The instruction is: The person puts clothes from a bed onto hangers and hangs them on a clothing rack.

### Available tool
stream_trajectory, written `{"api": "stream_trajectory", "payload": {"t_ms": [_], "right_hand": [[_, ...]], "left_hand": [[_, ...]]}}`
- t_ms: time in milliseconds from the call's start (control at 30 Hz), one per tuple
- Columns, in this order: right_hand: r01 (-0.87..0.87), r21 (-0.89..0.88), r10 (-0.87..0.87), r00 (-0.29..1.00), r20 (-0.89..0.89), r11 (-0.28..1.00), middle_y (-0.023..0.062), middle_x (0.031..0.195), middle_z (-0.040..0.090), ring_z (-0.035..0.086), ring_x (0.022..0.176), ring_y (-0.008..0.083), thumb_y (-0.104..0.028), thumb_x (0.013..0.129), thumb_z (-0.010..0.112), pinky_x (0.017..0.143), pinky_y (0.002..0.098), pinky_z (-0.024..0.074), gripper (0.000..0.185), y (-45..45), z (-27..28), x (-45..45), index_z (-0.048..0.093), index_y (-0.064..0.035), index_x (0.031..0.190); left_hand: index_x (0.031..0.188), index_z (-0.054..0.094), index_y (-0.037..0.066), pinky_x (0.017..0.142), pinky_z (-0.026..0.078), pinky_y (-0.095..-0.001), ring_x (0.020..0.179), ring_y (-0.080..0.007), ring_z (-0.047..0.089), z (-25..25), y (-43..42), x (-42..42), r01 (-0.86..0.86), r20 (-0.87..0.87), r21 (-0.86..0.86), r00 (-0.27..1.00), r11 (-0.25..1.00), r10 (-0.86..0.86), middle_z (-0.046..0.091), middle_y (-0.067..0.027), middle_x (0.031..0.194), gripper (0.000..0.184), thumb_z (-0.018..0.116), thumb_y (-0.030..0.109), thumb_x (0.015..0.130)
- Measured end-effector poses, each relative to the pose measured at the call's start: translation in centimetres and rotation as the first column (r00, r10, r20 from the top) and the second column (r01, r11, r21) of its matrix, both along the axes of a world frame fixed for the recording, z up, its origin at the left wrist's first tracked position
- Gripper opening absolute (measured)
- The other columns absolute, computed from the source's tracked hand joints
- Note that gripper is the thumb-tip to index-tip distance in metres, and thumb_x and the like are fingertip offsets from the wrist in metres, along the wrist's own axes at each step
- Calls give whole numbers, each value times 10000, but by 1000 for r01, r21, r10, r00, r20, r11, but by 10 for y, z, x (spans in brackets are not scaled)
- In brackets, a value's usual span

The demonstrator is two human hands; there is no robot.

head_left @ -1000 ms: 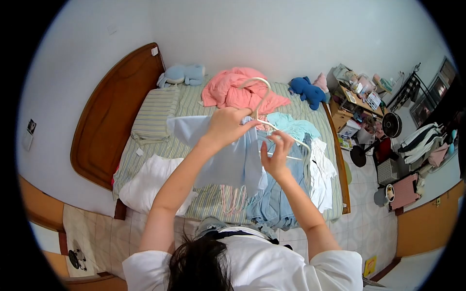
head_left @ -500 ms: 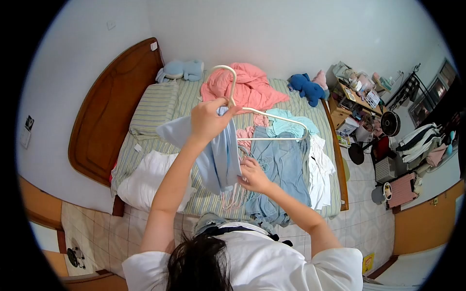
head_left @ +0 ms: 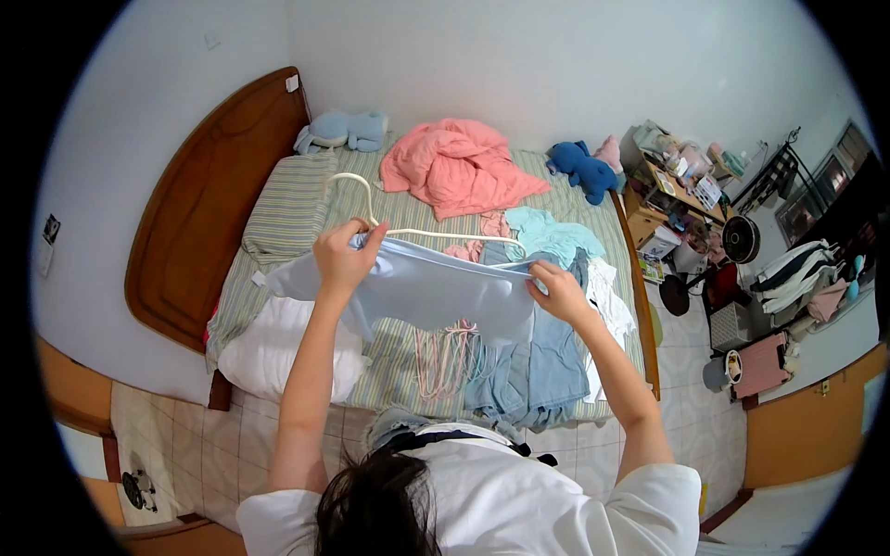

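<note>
A light blue garment hangs stretched out above the bed, partly over a cream-white clothes hanger. My left hand is closed near the base of the hanger's hook, gripping the hanger and the garment together. With its fingers pinched, my right hand holds the garment's upper edge, close to the hanger's right end. The garment covers much of the hanger's lower part. Below it, several loose hangers lie on the bed beside a blue-grey denim garment.
On the striped bed are a pink blanket, a mint-green garment, a white garment, a white bundle, and a dark blue plush toy. A black fan and cluttered desk stand to the right.
My right hand has moved right and up, spreading the light blue garment sideways along the hanger. My left hand, with the hanger, has shifted left and lower.
</note>
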State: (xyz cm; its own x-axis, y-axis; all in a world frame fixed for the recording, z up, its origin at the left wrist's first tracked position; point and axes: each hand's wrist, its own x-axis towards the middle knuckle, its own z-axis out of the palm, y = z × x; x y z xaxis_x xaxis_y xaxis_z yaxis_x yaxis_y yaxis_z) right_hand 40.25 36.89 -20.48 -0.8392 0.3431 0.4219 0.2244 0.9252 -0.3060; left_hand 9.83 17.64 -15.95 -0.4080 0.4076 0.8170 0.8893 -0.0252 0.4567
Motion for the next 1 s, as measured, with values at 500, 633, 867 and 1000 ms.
{"api": "stream_trajectory", "payload": {"t_ms": [500,633,867,1000], "right_hand": [[-105,0,104,987,126,994,125,931,579,575,825,325,-61,743,595,697,381,479,119,2,42,-1,546,1,831],[-169,36,163,978,127,985,124,932,572,563,847,327,-41,738,585,709,377,473,112,7,55,4,533,10,824],[-223,119,207,969,138,968,137,989,572,562,901,324,4,726,568,740,370,469,155,15,93,-17,536,13,876],[-228,91,220,971,94,969,146,1005,562,559,900,336,28,731,550,727,370,463,200,8,128,-39,516,9,927]], "left_hand": [[641,582,26,452,370,-293,451,-198,500,-19,-5,12,23,160,138,986,990,-45,544,-68,540,247,706,209,752],[639,586,33,454,383,-300,469,-216,523,-27,-6,5,-14,129,99,992,995,2,565,-68,557,234,710,204,740],[637,603,50,457,406,-311,514,-238,568,-22,3,9,46,10,80,999,996,-47,596,-69,587,204,722,197,710],[632,618,63,452,405,-308,509,-234,568,-1,17,17,75,-94,99,993,992,-66,603,-75,594,202,728,216,703]]}}
